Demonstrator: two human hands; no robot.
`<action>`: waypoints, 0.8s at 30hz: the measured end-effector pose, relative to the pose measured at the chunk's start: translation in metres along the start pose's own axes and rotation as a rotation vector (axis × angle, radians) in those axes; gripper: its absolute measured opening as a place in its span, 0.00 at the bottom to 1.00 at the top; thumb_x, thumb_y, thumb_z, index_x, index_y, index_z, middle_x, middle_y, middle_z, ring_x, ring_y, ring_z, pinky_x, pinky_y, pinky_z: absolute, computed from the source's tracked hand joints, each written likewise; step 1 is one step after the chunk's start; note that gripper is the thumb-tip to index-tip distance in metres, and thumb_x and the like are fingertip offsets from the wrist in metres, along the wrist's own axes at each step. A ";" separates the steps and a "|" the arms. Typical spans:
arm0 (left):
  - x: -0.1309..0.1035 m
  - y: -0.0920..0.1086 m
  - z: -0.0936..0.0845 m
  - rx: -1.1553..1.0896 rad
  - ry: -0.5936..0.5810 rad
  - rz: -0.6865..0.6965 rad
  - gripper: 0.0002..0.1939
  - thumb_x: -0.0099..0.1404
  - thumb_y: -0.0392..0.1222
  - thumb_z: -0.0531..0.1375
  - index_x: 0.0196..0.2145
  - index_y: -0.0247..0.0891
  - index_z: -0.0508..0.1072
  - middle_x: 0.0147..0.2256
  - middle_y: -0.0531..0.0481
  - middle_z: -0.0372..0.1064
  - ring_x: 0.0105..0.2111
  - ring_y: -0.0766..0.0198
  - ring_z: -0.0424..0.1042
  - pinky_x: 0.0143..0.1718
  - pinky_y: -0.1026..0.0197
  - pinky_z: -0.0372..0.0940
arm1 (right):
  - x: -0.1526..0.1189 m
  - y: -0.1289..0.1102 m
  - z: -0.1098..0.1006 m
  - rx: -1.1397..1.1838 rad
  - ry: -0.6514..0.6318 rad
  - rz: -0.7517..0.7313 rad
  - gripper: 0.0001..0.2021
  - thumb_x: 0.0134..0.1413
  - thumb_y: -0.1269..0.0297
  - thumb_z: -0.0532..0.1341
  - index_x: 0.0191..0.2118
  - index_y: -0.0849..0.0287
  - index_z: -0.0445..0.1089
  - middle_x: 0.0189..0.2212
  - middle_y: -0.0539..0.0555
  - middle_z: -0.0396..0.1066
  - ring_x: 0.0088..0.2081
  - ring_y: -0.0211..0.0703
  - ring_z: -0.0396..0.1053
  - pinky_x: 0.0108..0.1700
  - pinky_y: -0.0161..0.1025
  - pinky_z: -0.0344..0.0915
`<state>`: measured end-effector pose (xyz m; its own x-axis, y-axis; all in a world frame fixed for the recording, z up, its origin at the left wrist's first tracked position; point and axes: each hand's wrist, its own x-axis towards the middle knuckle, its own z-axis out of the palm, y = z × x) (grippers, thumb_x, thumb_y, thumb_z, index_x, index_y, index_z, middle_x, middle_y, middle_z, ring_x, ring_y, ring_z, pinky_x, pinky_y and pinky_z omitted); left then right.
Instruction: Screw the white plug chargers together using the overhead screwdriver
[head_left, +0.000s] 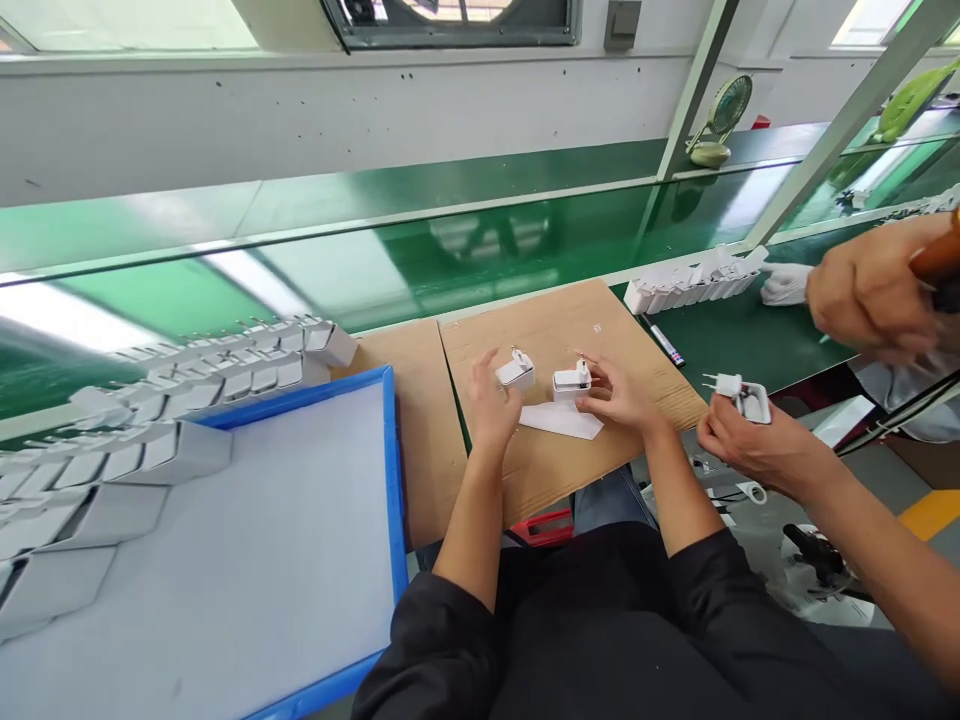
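Two white plug adapters rest on the cardboard sheet (540,320) in front of me. My left hand (492,405) is beside the left adapter (516,371), its fingers apart and curved towards it; whether they touch it is unclear. My right hand (624,392) has its thumb and fingertips at the right end of the other adapter (570,382), gripping it. Just below the adapters, a strip of white paper (562,420) lies flat on the cardboard.
On the right, another person's hand (757,440) holds a white plug adapter (739,396); a second hand (874,290) is above it. A blue-rimmed tray (390,450) with rows of white adapters (142,470) stands left. More white pieces (697,280) and a marker (665,342) lie right.
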<state>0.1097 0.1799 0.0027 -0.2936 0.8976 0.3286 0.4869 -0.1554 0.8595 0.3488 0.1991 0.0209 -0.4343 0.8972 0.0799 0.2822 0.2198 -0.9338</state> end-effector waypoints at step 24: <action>-0.016 0.016 0.014 0.034 -0.532 0.174 0.21 0.66 0.50 0.59 0.55 0.40 0.69 0.45 0.44 0.75 0.39 0.57 0.73 0.45 0.54 0.68 | -0.055 -0.115 0.005 -0.162 0.834 -0.597 0.20 0.64 0.56 0.57 0.60 0.46 0.56 0.52 0.58 0.67 0.53 0.48 0.71 0.52 0.51 0.76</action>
<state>0.1340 0.1692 0.0055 0.2451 0.9456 0.2140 0.5199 -0.3145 0.7942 0.3358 0.1223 0.1218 0.1713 0.5921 0.7874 0.3544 0.7087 -0.6100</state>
